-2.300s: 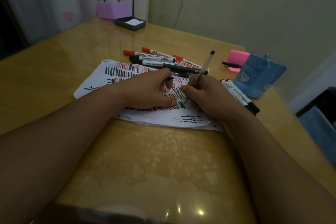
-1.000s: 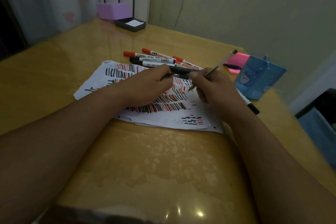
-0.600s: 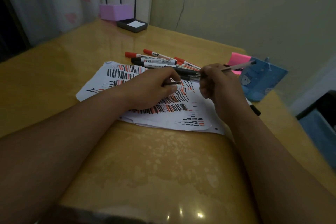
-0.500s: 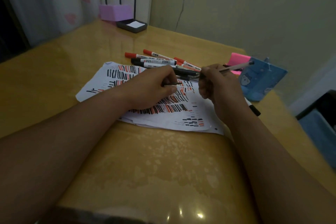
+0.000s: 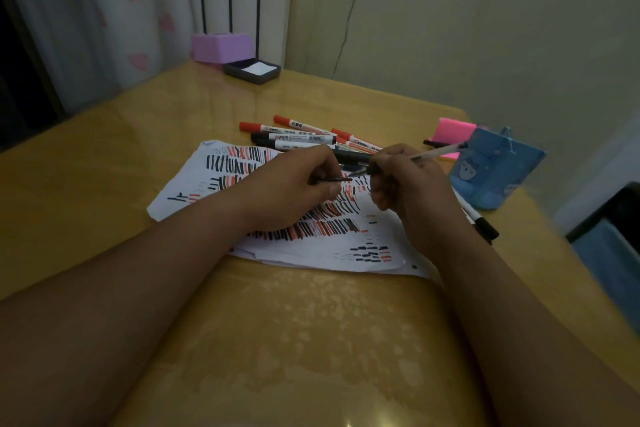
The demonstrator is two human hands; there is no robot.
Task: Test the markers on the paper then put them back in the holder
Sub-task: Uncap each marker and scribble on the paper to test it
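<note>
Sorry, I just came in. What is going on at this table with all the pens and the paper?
A person is testing pens on a sheet of paper, which is already covered with black and red strokes. The right hand holds a thin pen above the sheet, with its tip pointing at the left hand, which pinches the cap. Tip and cap are close but not joined. A heap of markers lies behind the paper, not yet in the blue holder.

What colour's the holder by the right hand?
Light blue holder, cartoon face print; head view.
</note>
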